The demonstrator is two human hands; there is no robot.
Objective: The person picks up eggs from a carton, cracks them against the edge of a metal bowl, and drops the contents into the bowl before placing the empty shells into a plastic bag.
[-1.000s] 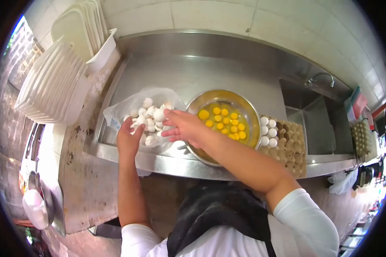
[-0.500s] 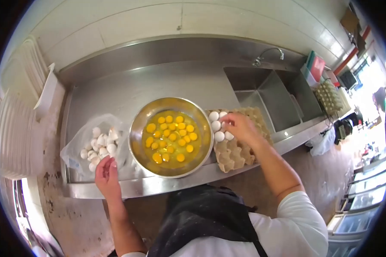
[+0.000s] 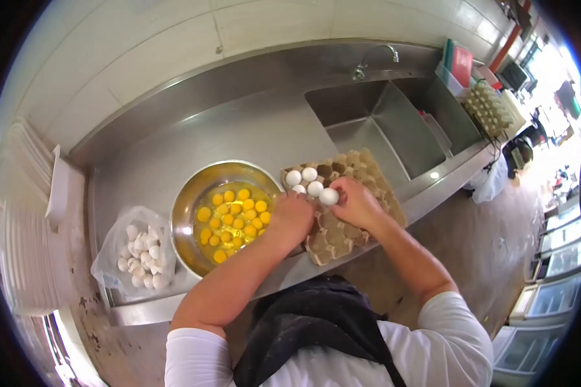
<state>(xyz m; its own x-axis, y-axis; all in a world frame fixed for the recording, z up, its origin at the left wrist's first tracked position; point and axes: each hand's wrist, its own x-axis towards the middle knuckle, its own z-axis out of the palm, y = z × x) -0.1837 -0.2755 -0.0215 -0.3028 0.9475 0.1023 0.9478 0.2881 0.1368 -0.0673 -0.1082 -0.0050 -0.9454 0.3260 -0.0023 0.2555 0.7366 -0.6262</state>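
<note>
Okay, we have a brushed steel counter [image 3: 239, 122] running across the view, flat, with a raised lip at the near edge. We see a square-cornered sink [image 3: 348, 106] let into its right end, also steel. On the counter, left of centre, sits a wide round bowl [image 3: 183, 222], metal, shiny, sloped wall. Right of it: tray [image 3: 329, 242], brown moulded pulp, matte, rough, cupped all over. Left of the bowl: bag [image 3: 112, 248], thin clear plastic, crumpled, full of broken white shells [image 3: 142, 255].

Our right hand [image 3: 358, 205] comes in from the right over the tray, thumb and fingers pinching one egg [image 3: 329, 196] at its right side. We can't tell if that one is clear of its cup. Our left hand [image 3: 293, 216] is curled at the tray's left edge, beside the bowl rim, against a part-hidden egg; fingertips covered, so we can't tell if it grips. Other whole eggs [image 3: 309, 174] sit just beyond both hands: smooth, white, oval. Yolks [image 3: 229, 219] in the bowl: round, glossy, deep yellow, in clear liquid.
</note>
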